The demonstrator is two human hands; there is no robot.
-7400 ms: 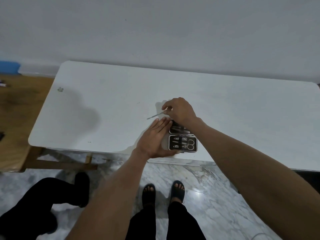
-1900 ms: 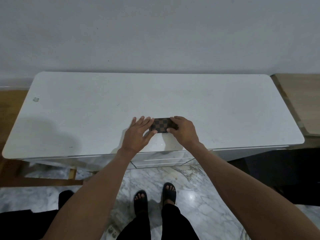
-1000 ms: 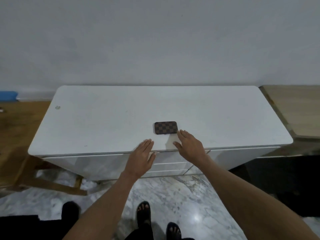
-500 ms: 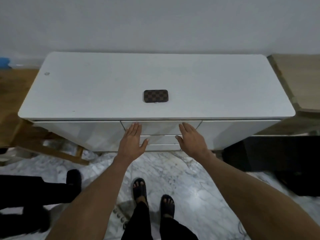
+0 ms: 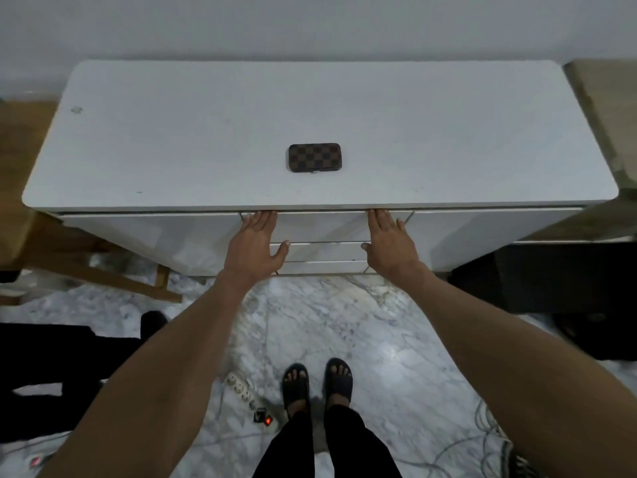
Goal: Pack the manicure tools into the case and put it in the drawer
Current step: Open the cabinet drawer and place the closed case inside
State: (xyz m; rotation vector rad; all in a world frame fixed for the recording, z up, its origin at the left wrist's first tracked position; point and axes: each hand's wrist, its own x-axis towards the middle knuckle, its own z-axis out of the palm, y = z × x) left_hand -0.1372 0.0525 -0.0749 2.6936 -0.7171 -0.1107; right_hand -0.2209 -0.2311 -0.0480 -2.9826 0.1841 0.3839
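We are looking down over a long white cabinet whose top we are calling the bench (image 5: 172, 139). The case (image 5: 314, 157), a small rounded rectangle with a dark brown checker pattern, is lying closed and flat on the bench, about midway along its length and nearer the front edge than the back edge, with bare white surface all around it. Nothing is touching it.

Both of our hands are resting against the front of the top drawer (image 5: 324, 225), the middle panel just under the bench's front edge. Our left hand (image 5: 253, 243) is lying flat and open, fingers together and reaching up to the drawer's upper edge near its left corner, thumb spread out to the side toward the seam below. Our right hand (image 5: 391, 241) is mirroring it near the drawer's right corner, also open and holding nothing, fingertips at the upper edge, thumb pointing inward. The two hands are well apart, with the case sitting above and between them. Whether the fingertips are hooking over the drawer's top edge we cannot tell. The drawer front is sitting about level with the panels on either side.

Below, we are standing in dark sandals (image 5: 317, 382) on a marbled floor (image 5: 396, 339), and a white power strip (image 5: 246, 393) is lying just beside our left foot.
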